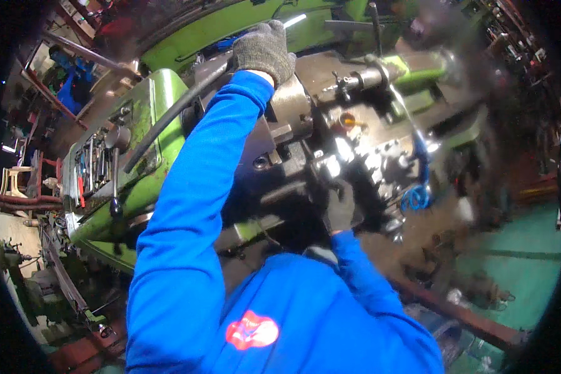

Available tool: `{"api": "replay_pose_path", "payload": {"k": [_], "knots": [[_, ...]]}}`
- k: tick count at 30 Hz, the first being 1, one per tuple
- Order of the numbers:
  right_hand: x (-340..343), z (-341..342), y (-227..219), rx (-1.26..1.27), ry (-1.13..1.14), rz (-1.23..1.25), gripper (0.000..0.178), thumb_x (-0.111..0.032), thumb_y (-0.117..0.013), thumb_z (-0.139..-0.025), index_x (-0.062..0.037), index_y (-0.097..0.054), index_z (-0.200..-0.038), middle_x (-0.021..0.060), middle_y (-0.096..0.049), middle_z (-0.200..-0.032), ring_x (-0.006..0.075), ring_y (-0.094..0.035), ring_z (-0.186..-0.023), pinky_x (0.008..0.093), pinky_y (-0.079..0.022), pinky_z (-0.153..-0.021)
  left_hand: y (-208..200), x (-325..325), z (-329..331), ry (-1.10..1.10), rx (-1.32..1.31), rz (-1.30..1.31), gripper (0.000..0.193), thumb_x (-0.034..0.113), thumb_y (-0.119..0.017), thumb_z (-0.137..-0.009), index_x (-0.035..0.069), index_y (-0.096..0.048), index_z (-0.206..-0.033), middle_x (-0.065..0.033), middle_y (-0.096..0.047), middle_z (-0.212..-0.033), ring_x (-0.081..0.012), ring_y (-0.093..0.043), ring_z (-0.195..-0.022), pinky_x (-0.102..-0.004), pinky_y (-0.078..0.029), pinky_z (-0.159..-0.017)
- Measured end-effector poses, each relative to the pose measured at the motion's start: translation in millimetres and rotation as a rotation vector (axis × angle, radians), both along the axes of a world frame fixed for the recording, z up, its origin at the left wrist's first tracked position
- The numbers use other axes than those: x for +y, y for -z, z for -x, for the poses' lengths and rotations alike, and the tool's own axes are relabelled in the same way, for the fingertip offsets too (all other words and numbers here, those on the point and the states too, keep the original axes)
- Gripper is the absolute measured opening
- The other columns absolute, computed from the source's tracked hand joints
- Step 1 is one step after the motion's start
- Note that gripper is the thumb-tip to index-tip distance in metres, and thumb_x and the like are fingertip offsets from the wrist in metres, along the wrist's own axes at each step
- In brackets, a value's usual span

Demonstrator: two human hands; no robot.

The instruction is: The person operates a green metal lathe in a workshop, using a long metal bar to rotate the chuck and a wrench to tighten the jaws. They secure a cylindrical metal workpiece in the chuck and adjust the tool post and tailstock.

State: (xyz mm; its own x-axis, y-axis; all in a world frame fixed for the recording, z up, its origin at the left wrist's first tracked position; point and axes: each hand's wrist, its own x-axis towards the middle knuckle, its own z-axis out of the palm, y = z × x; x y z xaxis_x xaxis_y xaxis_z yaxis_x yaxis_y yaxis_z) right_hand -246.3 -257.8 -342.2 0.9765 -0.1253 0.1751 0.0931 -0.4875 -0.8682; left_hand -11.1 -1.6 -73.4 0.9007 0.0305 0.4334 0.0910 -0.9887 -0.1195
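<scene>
My left hand (265, 53), in a grey knit glove, is closed at the far side of a green metal lathe, above its chuck (290, 109). The upper end of a long dark bar (177, 109) runs into this hand; its fingers wrap down on the far side, partly hidden. My right hand (341, 209), also gloved, is lower and nearer to me. Its bent fingers reach up to a shiny metal block (330, 165) beside the chuck. The dark glove and glare hide what they grip.
Hand tools (93, 162) lie on the green headstock (165, 93) at left, near a lever with a black knob (115, 206). Right of the chuck are the tailstock (371, 78), a coiled blue hose (416, 198) and small metal parts. Another person in blue (71, 81) is at far left.
</scene>
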Motion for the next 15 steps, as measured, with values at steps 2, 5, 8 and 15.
{"api": "replay_pose_path", "payload": {"k": [2,5,8,15], "knots": [[0,13,1,-0.015,-0.042,-0.166,0.035,-0.003,-0.068,-0.094,-0.0012,-0.065,-0.129,0.0125,-0.069,-0.125,0.0219,-0.067,-0.113,0.0361,-0.054,-0.1,5,1,9,0.018,-0.062,-0.076,0.078,0.055,-0.075,-0.092,0.005,-0.049,-0.145,-0.0174,-0.063,-0.133,-0.0399,-0.069,-0.119,-0.0563,-0.057,-0.095],[16,31,-53,0.296,-0.014,-0.659,0.051,0.003,-0.068,-0.089,-0.002,-0.058,-0.139,0.0117,-0.068,-0.124,0.0206,-0.065,-0.114,0.0351,-0.052,-0.106,1,-9,21,0.001,0.018,-0.045,0.076,0.054,-0.076,-0.09,0.008,-0.049,-0.144,-0.0167,-0.063,-0.132,-0.0398,-0.068,-0.119,-0.057,-0.056,-0.095],[12,41,-65,0.238,-0.081,-0.668,0.058,0.005,-0.07,-0.088,-0.0023,-0.056,-0.144,0.0119,-0.068,-0.129,0.0198,-0.066,-0.116,0.0352,-0.051,-0.108,-2,-10,23,0.049,-0.032,-0.013,0.072,0.051,-0.077,-0.088,0.01,-0.052,-0.141,-0.0159,-0.064,-0.128,-0.0363,-0.069,-0.115,-0.0561,-0.056,-0.088],[-5,36,-114,0.141,-0.272,-0.632,0.069,0.004,-0.078,-0.088,-0.0015,-0.051,-0.151,0.0135,-0.07,-0.135,0.0192,-0.064,-0.127,0.0356,-0.049,-0.113,0,-17,30,0.084,-0.1,-0.012,0.068,0.048,-0.078,-0.085,0.011,-0.053,-0.137,-0.0166,-0.065,-0.122,-0.0361,-0.071,-0.109,-0.0551,-0.057,-0.085]]}}
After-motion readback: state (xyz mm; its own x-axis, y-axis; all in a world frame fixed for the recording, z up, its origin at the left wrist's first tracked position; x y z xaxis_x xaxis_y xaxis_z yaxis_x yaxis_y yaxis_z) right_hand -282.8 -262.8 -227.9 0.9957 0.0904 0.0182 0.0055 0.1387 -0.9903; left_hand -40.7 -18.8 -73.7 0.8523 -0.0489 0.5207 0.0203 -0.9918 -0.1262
